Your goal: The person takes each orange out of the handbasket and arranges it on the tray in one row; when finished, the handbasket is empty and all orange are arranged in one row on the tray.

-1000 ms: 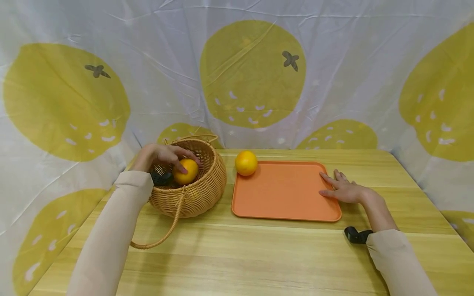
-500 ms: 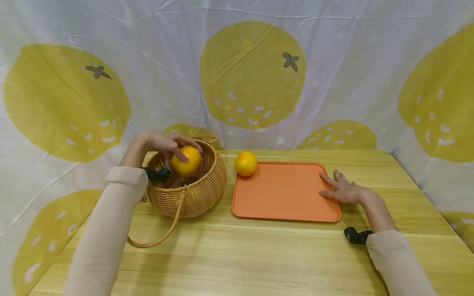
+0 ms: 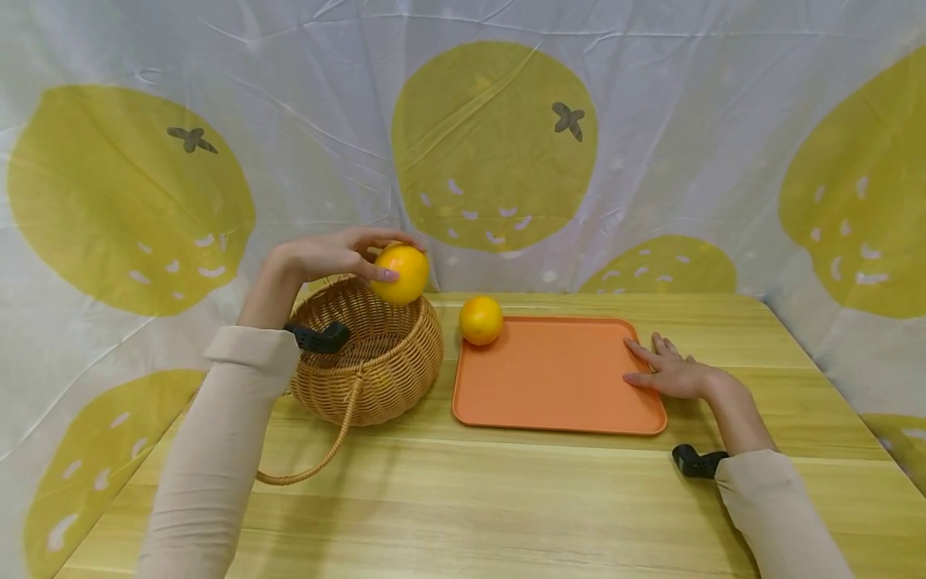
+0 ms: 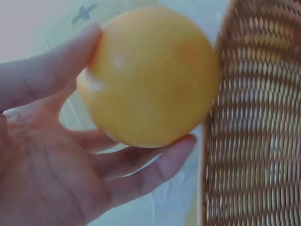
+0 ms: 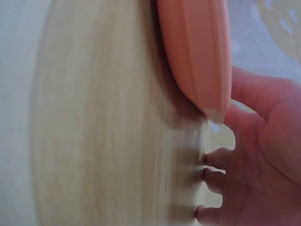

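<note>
My left hand (image 3: 340, 253) grips an orange (image 3: 401, 273) above the far right rim of the wicker basket (image 3: 376, 378). The left wrist view shows fingers and thumb curled round that orange (image 4: 148, 77), with the basket wall (image 4: 254, 122) beside it. A second orange (image 3: 481, 319) sits on the far left corner of the orange tray (image 3: 557, 378). My right hand (image 3: 669, 370) lies flat with fingers straight on the tray's right edge; the right wrist view shows it against the tray rim (image 5: 200, 56).
The basket's loose handle (image 3: 311, 462) hangs down onto the wooden table (image 3: 506, 498) towards me. A cloth printed with large yellow fruits (image 3: 492, 145) walls in the back and both sides. Black wrist camera mounts (image 3: 694, 462) sit on both sleeves.
My left hand has lifted the orange out of the basket, up and to the right, past the rim. The right hand and the tray have stayed still.
</note>
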Demonstrator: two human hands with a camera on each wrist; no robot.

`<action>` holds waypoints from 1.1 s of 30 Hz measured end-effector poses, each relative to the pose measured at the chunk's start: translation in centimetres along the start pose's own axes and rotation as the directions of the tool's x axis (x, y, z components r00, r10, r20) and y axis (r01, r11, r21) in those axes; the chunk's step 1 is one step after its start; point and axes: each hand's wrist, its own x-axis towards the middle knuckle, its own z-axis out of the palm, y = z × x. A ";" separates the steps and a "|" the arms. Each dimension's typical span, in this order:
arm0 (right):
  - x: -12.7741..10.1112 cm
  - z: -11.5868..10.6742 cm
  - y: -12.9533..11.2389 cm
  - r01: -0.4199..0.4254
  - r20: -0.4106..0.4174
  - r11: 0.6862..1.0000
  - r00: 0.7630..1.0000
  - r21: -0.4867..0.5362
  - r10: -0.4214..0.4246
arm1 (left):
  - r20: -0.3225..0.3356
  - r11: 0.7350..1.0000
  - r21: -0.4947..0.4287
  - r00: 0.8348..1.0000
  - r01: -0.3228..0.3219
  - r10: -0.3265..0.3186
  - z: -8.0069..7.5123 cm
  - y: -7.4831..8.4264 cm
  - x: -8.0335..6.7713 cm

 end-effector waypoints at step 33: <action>0.1 0.0 0.0 -0.004 -0.003 1.000 1.000 -0.006 0.004 | -0.161 0.937 -0.349 0.985 0.008 -0.069 13.9 4.7 14.0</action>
